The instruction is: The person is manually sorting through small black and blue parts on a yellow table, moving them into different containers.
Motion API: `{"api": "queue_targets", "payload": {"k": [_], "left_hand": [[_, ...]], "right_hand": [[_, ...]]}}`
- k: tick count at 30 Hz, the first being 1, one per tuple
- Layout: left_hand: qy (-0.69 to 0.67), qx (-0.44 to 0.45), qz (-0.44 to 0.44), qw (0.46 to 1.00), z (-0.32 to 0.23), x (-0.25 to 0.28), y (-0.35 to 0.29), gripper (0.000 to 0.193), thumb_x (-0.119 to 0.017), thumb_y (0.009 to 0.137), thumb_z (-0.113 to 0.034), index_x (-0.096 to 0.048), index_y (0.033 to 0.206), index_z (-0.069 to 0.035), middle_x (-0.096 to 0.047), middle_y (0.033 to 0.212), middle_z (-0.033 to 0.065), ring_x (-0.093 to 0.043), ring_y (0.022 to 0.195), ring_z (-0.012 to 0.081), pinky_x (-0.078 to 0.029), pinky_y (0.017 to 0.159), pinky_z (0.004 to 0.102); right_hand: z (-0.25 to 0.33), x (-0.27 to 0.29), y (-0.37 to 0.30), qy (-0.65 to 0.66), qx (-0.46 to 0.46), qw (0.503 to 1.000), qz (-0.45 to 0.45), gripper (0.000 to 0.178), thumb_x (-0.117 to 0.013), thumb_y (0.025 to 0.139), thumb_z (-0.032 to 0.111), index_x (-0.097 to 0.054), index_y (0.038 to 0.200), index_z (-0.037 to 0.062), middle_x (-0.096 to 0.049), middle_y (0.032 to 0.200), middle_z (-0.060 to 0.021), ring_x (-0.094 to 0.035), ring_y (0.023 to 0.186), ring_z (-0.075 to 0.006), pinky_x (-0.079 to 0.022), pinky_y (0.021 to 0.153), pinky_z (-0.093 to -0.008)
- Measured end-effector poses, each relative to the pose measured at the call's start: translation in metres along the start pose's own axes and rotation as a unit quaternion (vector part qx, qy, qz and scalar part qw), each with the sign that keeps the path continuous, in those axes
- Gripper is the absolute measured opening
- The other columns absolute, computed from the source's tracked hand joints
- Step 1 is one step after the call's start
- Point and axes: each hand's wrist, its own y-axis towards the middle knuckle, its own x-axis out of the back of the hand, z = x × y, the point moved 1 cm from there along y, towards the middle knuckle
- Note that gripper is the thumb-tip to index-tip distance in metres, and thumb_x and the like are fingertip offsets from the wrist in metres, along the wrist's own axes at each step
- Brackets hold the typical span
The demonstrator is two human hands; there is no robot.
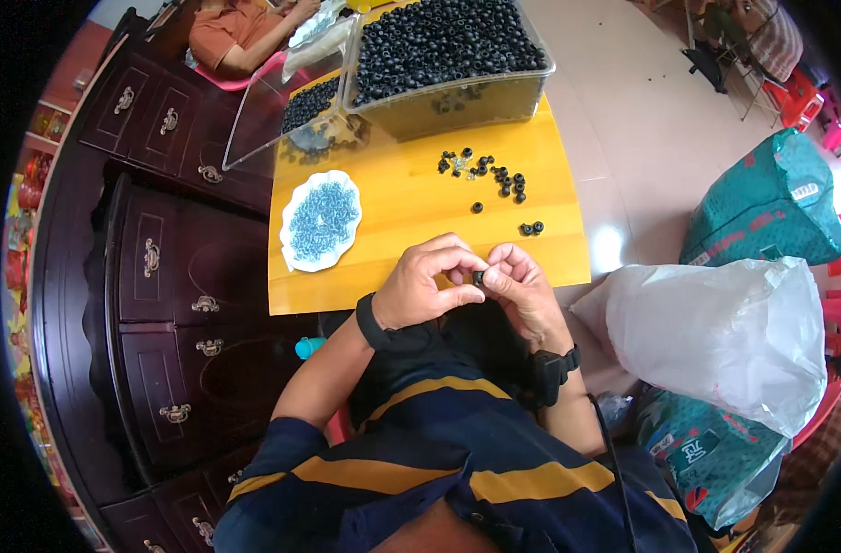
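Note:
Close together at the table's near edge, my left hand [429, 284] and my right hand [523, 288] pinch one small round black part [478, 276] between their fingertips. Most of that part is hidden by the fingers. Ahead of my hands, several loose black parts [505, 180] lie scattered on the yellow tabletop [411, 198], with a few small clear pieces [459, 164] among them. To the left stands a white scalloped dish [296, 255] filled with small clear bluish pieces [323, 219].
A large clear bin [439, 115] heaped with black parts stands at the far side. Left of it is a tilted clear container [254, 138]. Dark wooden drawers [176, 267] line the left. White [715, 332] and teal bags [761, 198] sit right. Another person [231, 37] sits far left.

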Motion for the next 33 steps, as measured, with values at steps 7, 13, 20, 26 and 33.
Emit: {"api": "queue_targets", "payload": {"k": [7,13,20,26,33], "left_hand": [[0.031,-0.027,-0.013,0.999,0.006,0.001,-0.007,0.021,-0.081,0.078,-0.002,-0.070,0.096,-0.001,-0.063,0.086,0.0051,-0.061,0.074,0.0156,-0.050,0.067,0.0276],[-0.011,-0.019,-0.046,0.999,-0.005,0.002,-0.016,0.022,-0.079,0.079,-0.002,-0.069,0.098,-0.002,-0.064,0.090,0.0076,-0.064,0.075,0.0194,-0.052,0.070,0.0301],[-0.252,-0.144,-0.073,0.954,-0.075,0.041,-0.038,0.014,-0.073,0.084,0.003,-0.068,0.097,0.002,-0.068,0.096,0.0098,-0.065,0.081,0.0149,-0.051,0.073,0.0268],[-0.473,-0.328,0.044,0.817,-0.164,0.084,-0.070,0.005,-0.072,0.088,-0.002,-0.073,0.085,0.001,-0.069,0.097,0.0204,-0.067,0.079,0.0276,-0.060,0.075,0.0386],[-0.679,-0.297,0.119,0.661,-0.198,0.097,-0.083,0.010,-0.072,0.086,0.007,-0.073,0.095,0.007,-0.070,0.087,0.0167,-0.063,0.055,0.0131,-0.042,0.040,0.0223]], "right_hand": [[-0.004,-0.005,0.001,-0.046,-0.001,0.999,-0.015,0.022,-0.076,0.092,0.014,-0.059,0.105,0.0088,-0.062,0.081,0.0040,-0.058,0.072,-0.0061,-0.046,0.068,-0.0205],[0.008,-0.009,-0.002,-0.108,-0.002,0.994,-0.019,0.017,-0.072,0.093,0.010,-0.060,0.105,0.0074,-0.065,0.084,0.0026,-0.062,0.078,-0.0073,-0.049,0.076,-0.0220],[0.040,0.014,-0.022,-0.540,0.152,0.795,-0.231,0.014,-0.069,0.094,0.007,-0.069,0.104,-0.0026,-0.073,0.093,-0.0039,-0.068,0.084,-0.0111,-0.055,0.077,-0.0272],[0.032,0.021,-0.022,-0.688,0.189,0.643,-0.278,0.014,-0.074,0.088,0.010,-0.072,0.096,-0.0007,-0.072,0.080,-0.0064,-0.067,0.074,-0.0094,-0.054,0.071,-0.0260],[0.034,0.031,-0.009,-0.720,0.266,0.578,-0.277,0.010,-0.076,0.085,0.009,-0.073,0.092,0.0020,-0.067,0.076,-0.0101,-0.061,0.064,-0.0172,-0.051,0.062,-0.0306]]}}
